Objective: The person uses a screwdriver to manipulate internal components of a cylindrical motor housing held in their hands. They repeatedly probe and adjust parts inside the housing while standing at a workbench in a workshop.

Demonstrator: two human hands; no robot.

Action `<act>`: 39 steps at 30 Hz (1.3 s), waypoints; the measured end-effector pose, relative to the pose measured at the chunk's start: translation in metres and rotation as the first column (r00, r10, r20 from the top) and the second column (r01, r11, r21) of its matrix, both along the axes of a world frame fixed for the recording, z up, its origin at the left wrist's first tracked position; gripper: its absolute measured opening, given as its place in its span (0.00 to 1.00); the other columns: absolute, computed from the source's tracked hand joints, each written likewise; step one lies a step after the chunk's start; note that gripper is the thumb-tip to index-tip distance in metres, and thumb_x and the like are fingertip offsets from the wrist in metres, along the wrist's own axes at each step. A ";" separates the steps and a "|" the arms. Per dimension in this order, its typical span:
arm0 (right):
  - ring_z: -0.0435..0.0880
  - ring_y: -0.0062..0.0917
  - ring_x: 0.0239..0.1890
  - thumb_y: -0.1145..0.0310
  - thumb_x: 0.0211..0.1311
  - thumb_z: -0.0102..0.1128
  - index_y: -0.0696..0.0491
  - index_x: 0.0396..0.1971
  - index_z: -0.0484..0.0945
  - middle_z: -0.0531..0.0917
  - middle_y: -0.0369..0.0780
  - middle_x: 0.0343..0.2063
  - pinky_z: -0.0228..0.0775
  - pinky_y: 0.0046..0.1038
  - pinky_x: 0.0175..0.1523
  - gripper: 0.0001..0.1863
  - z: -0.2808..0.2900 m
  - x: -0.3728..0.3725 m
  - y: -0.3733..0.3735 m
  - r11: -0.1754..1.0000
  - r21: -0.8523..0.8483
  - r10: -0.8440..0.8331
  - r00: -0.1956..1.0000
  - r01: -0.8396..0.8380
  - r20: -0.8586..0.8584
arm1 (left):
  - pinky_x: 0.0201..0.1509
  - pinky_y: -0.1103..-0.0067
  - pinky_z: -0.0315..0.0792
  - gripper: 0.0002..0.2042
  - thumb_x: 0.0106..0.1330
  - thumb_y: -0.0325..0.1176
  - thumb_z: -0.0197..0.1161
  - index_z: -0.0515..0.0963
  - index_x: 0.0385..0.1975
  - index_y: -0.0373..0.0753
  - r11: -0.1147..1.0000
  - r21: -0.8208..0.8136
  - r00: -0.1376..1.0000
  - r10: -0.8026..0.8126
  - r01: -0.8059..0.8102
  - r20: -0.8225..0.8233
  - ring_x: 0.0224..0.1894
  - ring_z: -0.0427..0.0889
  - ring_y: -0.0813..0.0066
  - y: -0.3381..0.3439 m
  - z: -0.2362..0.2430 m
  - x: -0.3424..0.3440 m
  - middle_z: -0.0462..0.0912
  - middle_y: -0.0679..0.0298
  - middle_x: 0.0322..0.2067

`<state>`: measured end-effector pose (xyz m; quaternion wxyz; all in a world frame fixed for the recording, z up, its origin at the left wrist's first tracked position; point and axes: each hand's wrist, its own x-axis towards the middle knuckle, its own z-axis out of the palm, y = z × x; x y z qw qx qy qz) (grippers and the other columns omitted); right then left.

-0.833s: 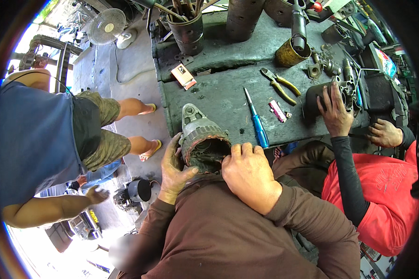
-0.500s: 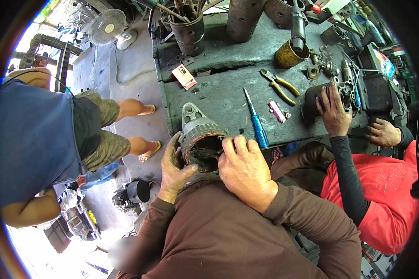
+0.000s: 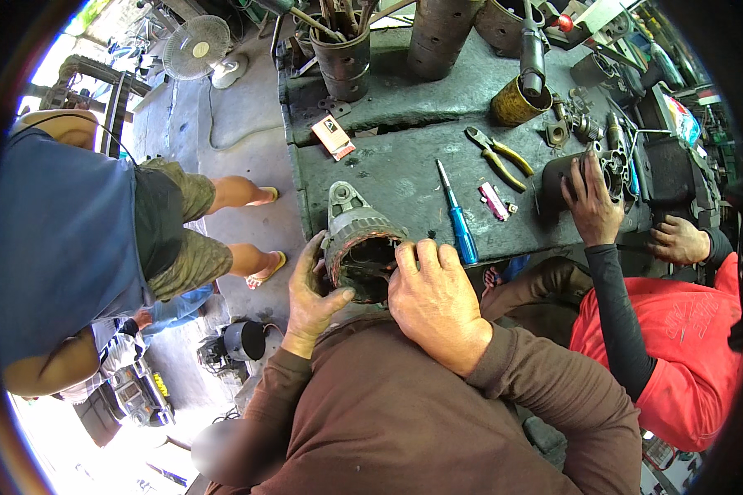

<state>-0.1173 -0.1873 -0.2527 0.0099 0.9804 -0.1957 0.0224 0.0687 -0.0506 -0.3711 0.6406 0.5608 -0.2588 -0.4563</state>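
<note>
A grey metal alternator housing [image 3: 367, 221], with a mounting ear on its far end and coppery windings round its open mouth, is held tilted toward me at the bench's front edge. My left hand [image 3: 312, 297] is closed round its left side, thumb near the lower rim. Curled fingers of my right hand [image 3: 437, 297] press on the right rim of the mouth; their tips are partly hidden, and whether they pinch a small piece cannot be seen. A blue-handled screwdriver [image 3: 462, 231] lies on the bench just right of the housing.
On the dark workbench [image 3: 388, 157] lie pliers [image 3: 499, 157], a pink lighter [image 3: 494, 201] and a small box [image 3: 333, 137]. A yellow can [image 3: 516, 103] and tool tins stand behind. At right a co-worker's hand [image 3: 594, 198] rests on a cylindrical housing; another person [image 3: 74, 247] stands left.
The whole view has shifted slightly. The housing's mouth is turned a little, while both my hands keep nearly the same hold on it.
</note>
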 end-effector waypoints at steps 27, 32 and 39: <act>0.78 0.33 0.41 0.62 0.61 0.66 0.53 0.31 0.90 0.82 0.42 0.40 0.67 0.35 0.41 0.10 0.001 0.003 -0.017 0.964 -0.119 0.225 0.968 -0.238 -0.109 | 0.73 0.66 0.77 0.54 0.53 0.32 0.89 0.63 0.80 0.29 1.000 -0.021 1.000 0.009 -0.009 0.008 0.69 0.79 0.63 -0.003 -0.001 0.001 0.76 0.52 0.69; 0.78 0.34 0.41 0.61 0.61 0.65 0.53 0.31 0.91 0.82 0.42 0.41 0.67 0.35 0.41 0.12 0.003 0.006 -0.020 0.939 -0.155 0.286 0.948 -0.306 -0.135 | 0.72 0.67 0.78 0.52 0.56 0.31 0.87 0.63 0.80 0.27 0.999 -0.036 0.999 0.009 -0.010 -0.036 0.67 0.81 0.63 -0.003 0.001 0.000 0.79 0.52 0.68; 0.78 0.36 0.43 0.59 0.60 0.64 0.51 0.33 0.93 0.83 0.44 0.43 0.67 0.36 0.42 0.14 0.008 0.015 -0.025 0.890 -0.224 0.364 0.915 -0.396 -0.172 | 0.71 0.68 0.79 0.50 0.57 0.28 0.84 0.62 0.81 0.27 0.999 -0.033 1.000 0.021 -0.022 -0.012 0.66 0.82 0.64 -0.004 -0.001 0.003 0.79 0.52 0.67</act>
